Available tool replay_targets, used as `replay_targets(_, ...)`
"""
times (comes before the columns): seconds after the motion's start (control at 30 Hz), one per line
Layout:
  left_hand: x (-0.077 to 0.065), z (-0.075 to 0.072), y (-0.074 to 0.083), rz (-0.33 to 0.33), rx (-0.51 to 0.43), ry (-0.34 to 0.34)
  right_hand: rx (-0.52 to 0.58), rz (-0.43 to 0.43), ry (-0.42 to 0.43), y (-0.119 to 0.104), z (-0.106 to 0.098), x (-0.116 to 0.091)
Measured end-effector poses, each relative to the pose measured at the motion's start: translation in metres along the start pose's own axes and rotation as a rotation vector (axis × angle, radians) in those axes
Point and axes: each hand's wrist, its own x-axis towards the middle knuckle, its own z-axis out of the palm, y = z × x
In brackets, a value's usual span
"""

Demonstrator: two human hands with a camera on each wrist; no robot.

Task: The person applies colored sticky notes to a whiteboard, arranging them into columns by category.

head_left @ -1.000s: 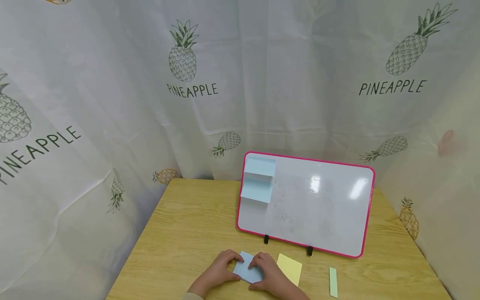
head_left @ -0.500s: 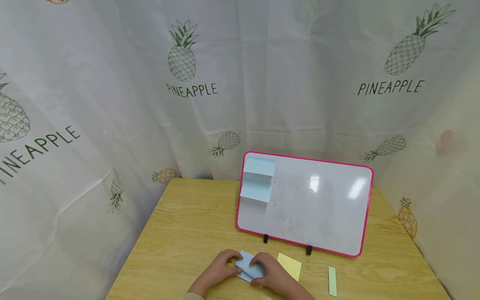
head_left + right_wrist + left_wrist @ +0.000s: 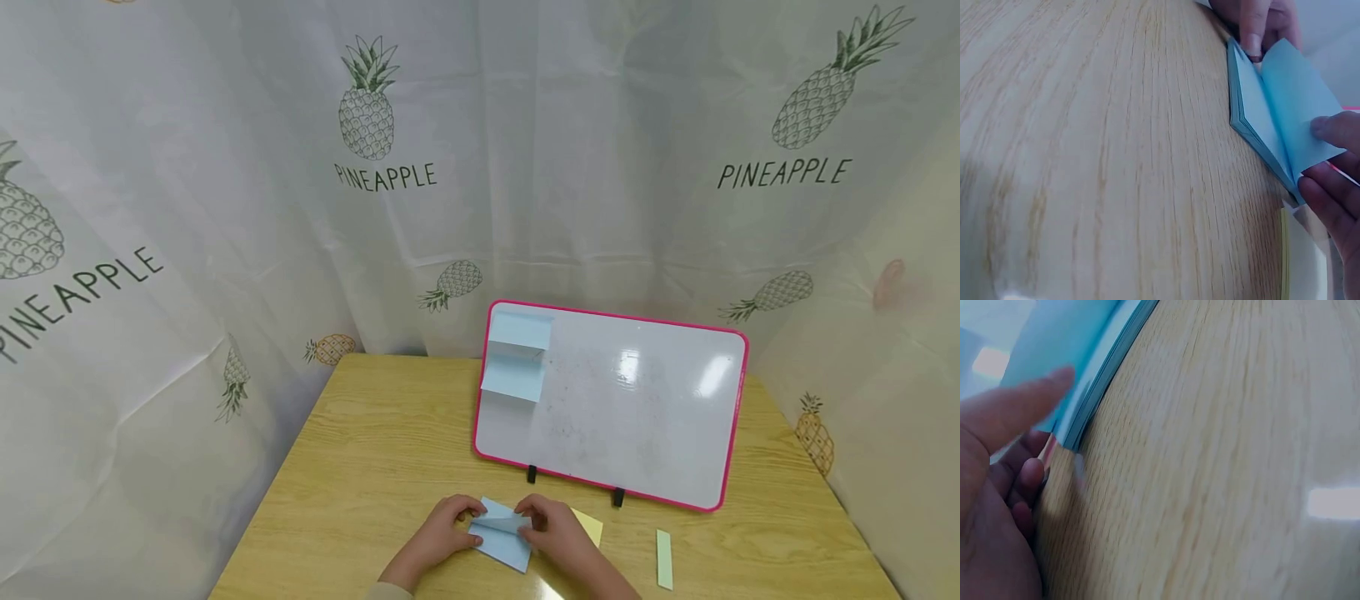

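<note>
A pad of blue sticky notes (image 3: 498, 547) lies on the wooden table at the front. Its top sheet (image 3: 1300, 100) is lifted along the near edge and bends up and back, still joined to the pad at the far side. With thumb and fingers my left hand (image 3: 444, 533) grips the pad's left end; in the left wrist view the thumb lies over the pad's corner. My right hand (image 3: 557, 535) pinches the raised sheet at its right end, thumb on its face in the right wrist view.
Behind stands a pink-framed whiteboard (image 3: 630, 417) on black feet, with two light-blue notes (image 3: 514, 377) at its upper left. A yellow sticky-note pad (image 3: 590, 526) lies partly behind my right hand. Farther right is a narrow pale-green pad (image 3: 664, 559). A pineapple-print curtain (image 3: 562, 167) surrounds the table.
The top blue sheet has peeled upward and away from the near edge, baring the sheet below. My right hand moved slightly up and right with it; my left hand stayed on the pad.
</note>
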Motion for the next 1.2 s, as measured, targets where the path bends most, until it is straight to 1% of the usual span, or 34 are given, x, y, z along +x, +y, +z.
replay_targets(0.1, 0.001, 0.001, 0.001, 0.006, 0.051, 0.025, -0.016, 0.022, 0.051, 0.001, 0.0, 0.001)
replay_targets(0.23, 0.002, 0.003, 0.0, -0.021, 0.096, 0.055, 0.003, 0.065, 0.111, 0.002, -0.001, 0.004)
replay_targets(0.3, 0.003, 0.005, 0.0, -0.03, 0.094, 0.068, 0.019, 0.088, 0.14, 0.003, -0.001, 0.007)
replay_targets(0.4, 0.004, 0.007, -0.001, -0.024, 0.089, 0.093, 0.045, 0.115, 0.181, 0.005, -0.001, 0.011)
replay_targets(0.5, 0.005, 0.008, -0.001, -0.033, 0.079, 0.11, 0.069, 0.137, 0.206, 0.007, -0.002, 0.015)
replay_targets(0.63, 0.004, 0.009, 0.001, -0.065, 0.064, 0.12, 0.084, 0.158, 0.235, 0.01, -0.002, 0.019)
replay_targets(0.7, 0.003, 0.009, 0.003, -0.063, 0.072, 0.125, 0.08, 0.168, 0.249, 0.01, -0.002, 0.02)
replay_targets(0.83, 0.002, 0.009, 0.004, -0.034, 0.127, 0.123, 0.051, 0.177, 0.274, 0.01, -0.001, 0.022)
replay_targets(0.93, 0.002, 0.009, 0.003, -0.014, 0.161, 0.105, 0.049, 0.191, 0.284, 0.009, 0.0, 0.025)
replay_targets(1.1, 0.003, 0.01, 0.004, -0.035, 0.182, 0.078, 0.04, 0.188, 0.3, 0.008, -0.001, 0.029)
replay_targets(1.2, 0.004, 0.011, 0.003, -0.057, 0.199, 0.071, 0.034, 0.201, 0.296, 0.007, -0.002, 0.032)
